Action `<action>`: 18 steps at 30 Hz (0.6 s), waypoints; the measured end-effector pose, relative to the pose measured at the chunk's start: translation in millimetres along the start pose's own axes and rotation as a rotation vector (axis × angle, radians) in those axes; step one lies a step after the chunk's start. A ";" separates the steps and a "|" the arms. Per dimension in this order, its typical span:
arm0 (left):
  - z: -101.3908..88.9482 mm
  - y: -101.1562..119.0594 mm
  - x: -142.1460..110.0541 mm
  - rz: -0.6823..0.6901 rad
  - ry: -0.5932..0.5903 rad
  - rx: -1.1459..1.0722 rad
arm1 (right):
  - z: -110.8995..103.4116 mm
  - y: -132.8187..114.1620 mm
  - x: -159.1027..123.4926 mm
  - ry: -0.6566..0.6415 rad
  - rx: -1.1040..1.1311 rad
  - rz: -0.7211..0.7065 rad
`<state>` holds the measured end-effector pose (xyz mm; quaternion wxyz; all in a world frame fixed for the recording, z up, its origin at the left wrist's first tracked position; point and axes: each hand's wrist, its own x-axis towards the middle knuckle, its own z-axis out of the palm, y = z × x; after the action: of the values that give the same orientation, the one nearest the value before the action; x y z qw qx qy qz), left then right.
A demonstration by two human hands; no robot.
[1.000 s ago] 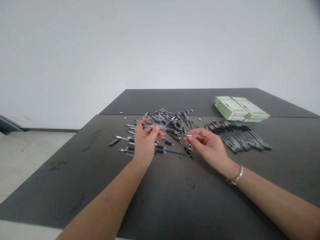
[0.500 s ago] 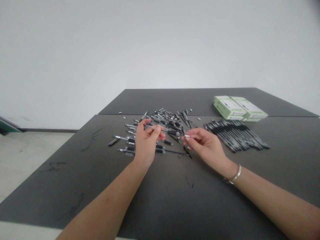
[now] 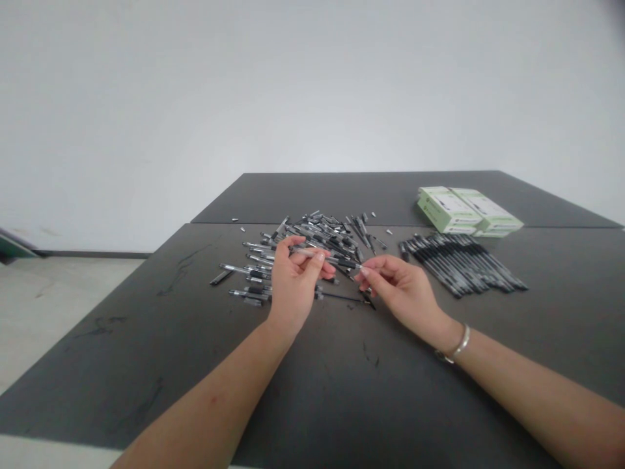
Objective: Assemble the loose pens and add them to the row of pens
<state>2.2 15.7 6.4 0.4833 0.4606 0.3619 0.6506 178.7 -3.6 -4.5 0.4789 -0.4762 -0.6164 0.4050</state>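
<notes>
In the head view, one pen (image 3: 347,263) is being worked on between two hands above the worktop (image 3: 342,391). How far things have come can be judged from the sorting: beyond and to the right of the right hand (image 3: 403,286), a slanted row (image 3: 463,264) of pens has been laid side by side, and these look whole. Beyond the left hand (image 3: 294,280), a loose heap (image 3: 322,228) of pen parts has been left unsorted, and to its left several barrels (image 3: 238,268) are spread with their ends pointed away from it. A good share is therefore judged to be done, but plenty is left; no count can be made, as parts are overlapped and partly covered by the left hand.

The pen is held in the left hand, its barrel pinched between thumb and fingers and its dark grip pointed toward the right hand. By the right hand, the pen's tip end is met in a narrow pinch; whatever is enclosed there is mostly hidden. Just below the gap between the hands, a thin refill (image 3: 344,298) is seen lying on the worktop. Farther beyond the right hand, behind the row, green-and-white boxes (image 3: 469,212) are set side by side
</notes>
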 end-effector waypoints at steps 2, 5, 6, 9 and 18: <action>0.8 0.0 -0.9 0.002 -0.007 0.009 | -0.4 -1.5 0.4 -0.032 -0.026 -0.003; 1.2 0.4 -1.9 0.014 -0.021 0.025 | -1.4 -4.9 1.1 -0.092 -0.057 0.008; 1.2 0.7 -2.1 0.017 -0.025 0.030 | -1.7 -6.0 1.2 -0.111 -0.056 0.016; 1.1 1.2 -2.0 0.014 -0.030 0.035 | -2.3 -7.6 1.3 -0.162 -0.020 0.032; 1.1 1.3 -1.4 0.010 -0.028 0.035 | -2.6 -0.3 0.3 -0.126 -0.054 -0.022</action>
<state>3.0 14.0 7.6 0.4768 0.4799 0.3641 0.6401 181.2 -3.3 -3.6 0.4306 -0.4559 -0.6612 0.4119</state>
